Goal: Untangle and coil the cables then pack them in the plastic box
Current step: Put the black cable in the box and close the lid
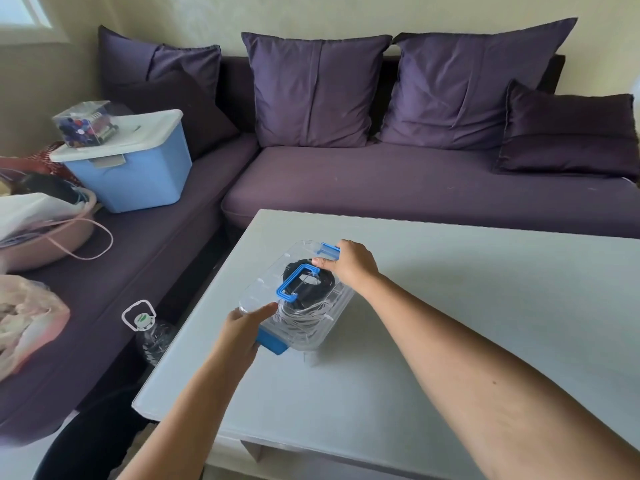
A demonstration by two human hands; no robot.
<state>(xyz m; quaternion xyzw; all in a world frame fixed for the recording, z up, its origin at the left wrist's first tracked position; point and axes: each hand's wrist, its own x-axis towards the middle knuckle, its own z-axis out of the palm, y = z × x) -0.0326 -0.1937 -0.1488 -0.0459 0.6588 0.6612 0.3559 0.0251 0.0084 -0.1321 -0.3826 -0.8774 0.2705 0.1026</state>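
A clear plastic box [270, 289] with a blue carry handle [296, 280] on its lid stands on the pale table [467, 306]. Through the lid I see a coiled black cable [323, 282] at the far end and a coiled white cable [304, 315] nearer me. My left hand [242, 332] grips the near end of the box at its blue latch [273, 342]. My right hand [349, 263] holds the far end, fingers on the other blue latch [329, 250]. The lid lies on the box.
A purple corner sofa [415, 181] with cushions wraps the table's far and left sides. On it sit a blue tub with a white lid [138, 174], a pink basket [62, 233] and a plastic bag [27, 320]. A water bottle [152, 337] stands beside the table's left edge.
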